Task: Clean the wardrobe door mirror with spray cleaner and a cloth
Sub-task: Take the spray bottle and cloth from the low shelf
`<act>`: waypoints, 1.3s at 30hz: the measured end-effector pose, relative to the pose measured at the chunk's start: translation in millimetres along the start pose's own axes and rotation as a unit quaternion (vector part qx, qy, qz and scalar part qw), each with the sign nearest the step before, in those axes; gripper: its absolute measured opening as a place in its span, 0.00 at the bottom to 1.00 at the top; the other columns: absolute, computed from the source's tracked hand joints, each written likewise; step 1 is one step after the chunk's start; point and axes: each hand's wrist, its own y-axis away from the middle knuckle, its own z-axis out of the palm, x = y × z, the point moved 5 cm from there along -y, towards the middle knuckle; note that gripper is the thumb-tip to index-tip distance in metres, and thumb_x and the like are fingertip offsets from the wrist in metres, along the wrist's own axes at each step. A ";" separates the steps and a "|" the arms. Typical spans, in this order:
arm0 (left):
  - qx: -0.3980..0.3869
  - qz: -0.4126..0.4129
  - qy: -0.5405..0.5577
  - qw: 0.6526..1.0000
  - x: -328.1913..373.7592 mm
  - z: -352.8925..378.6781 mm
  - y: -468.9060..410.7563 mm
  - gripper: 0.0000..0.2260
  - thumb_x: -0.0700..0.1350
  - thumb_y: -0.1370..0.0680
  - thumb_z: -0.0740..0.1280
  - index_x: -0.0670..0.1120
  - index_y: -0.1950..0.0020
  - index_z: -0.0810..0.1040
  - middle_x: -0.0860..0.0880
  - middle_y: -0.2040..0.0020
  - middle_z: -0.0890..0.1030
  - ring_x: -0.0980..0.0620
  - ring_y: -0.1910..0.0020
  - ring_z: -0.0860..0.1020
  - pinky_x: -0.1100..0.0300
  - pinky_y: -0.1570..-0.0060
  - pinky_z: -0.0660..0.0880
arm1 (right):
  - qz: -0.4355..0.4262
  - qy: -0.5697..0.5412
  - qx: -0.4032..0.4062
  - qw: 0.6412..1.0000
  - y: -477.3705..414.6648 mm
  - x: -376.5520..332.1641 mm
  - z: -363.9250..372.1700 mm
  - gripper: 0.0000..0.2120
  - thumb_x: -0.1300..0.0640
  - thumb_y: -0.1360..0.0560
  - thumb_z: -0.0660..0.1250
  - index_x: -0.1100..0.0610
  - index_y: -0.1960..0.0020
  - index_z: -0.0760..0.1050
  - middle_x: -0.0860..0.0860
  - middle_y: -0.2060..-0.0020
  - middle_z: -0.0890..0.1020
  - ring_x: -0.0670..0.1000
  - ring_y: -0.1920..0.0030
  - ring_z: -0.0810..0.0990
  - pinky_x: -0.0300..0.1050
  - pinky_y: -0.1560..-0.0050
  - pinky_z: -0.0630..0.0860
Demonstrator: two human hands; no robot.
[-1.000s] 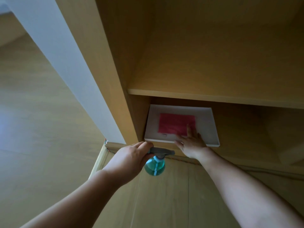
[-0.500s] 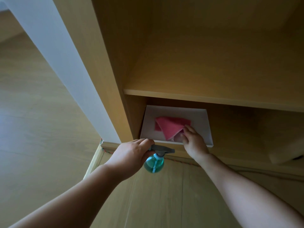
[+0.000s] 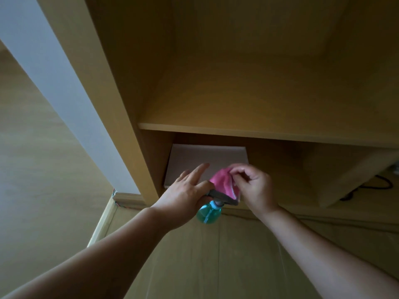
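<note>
My left hand (image 3: 185,190) grips the grey trigger head of a teal spray bottle (image 3: 208,213), which hangs below the hand; two fingers stick out straight. My right hand (image 3: 252,184) pinches a pink cloth (image 3: 223,182), bunched and lifted just above the bottle's nozzle. Behind both hands a white tray (image 3: 194,156) lies on the lowest wardrobe shelf with nothing on it. No mirror is in view.
The open wooden wardrobe has a shelf board (image 3: 259,131) above the tray and a side panel (image 3: 103,83) at left. A white wall strip (image 3: 54,78) runs beside it. A black cable (image 3: 371,186) lies at far right. Wooden floor lies below.
My right hand has picked the pink cloth up off the white tray and drawn it back toward the bottle. My left hand with the bottle moved slightly right, fingers extending.
</note>
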 end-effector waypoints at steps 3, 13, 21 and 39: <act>-0.008 0.019 0.032 0.999 13.2 3.1 -7.6 0.10 0.47 0.21 0.65 0.47 0.41 0.76 0.38 0.24 0.57 0.37 0.27 0.59 0.39 0.31 0.62 | -0.061 0.018 0.006 0.998 -4.6 -35.1 -12.0 0.08 0.68 0.26 0.70 0.56 0.52 0.81 0.46 0.57 0.84 0.44 0.54 0.82 0.40 0.49 0.79; 0.054 0.047 0.172 0.982 56.0 -27.9 -29.1 0.16 0.43 0.21 0.65 0.44 0.33 0.73 0.46 0.38 0.74 0.45 0.44 0.78 0.49 0.47 0.77 | -0.093 -0.064 0.010 0.994 -18.9 -76.9 -48.5 0.07 0.62 0.26 0.71 0.55 0.49 0.81 0.47 0.57 0.84 0.46 0.56 0.83 0.38 0.54 0.79; 0.142 0.052 0.178 0.972 73.8 -82.5 -50.6 0.10 0.41 0.22 0.65 0.38 0.43 0.75 0.45 0.48 0.77 0.47 0.54 0.78 0.51 0.57 0.78 | -0.129 -0.024 0.021 0.991 -38.3 -96.9 -82.1 0.06 0.53 0.23 0.68 0.51 0.47 0.80 0.41 0.55 0.83 0.44 0.54 0.82 0.34 0.55 0.76; 0.137 0.063 0.194 0.969 181.5 -364.8 -139.8 0.09 0.40 0.21 0.64 0.40 0.41 0.74 0.47 0.48 0.77 0.53 0.53 0.77 0.59 0.56 0.78 | -0.114 -0.033 -0.032 0.992 -154.7 -355.2 -186.2 0.13 0.64 0.27 0.68 0.47 0.49 0.79 0.41 0.51 0.81 0.44 0.49 0.81 0.34 0.50 0.75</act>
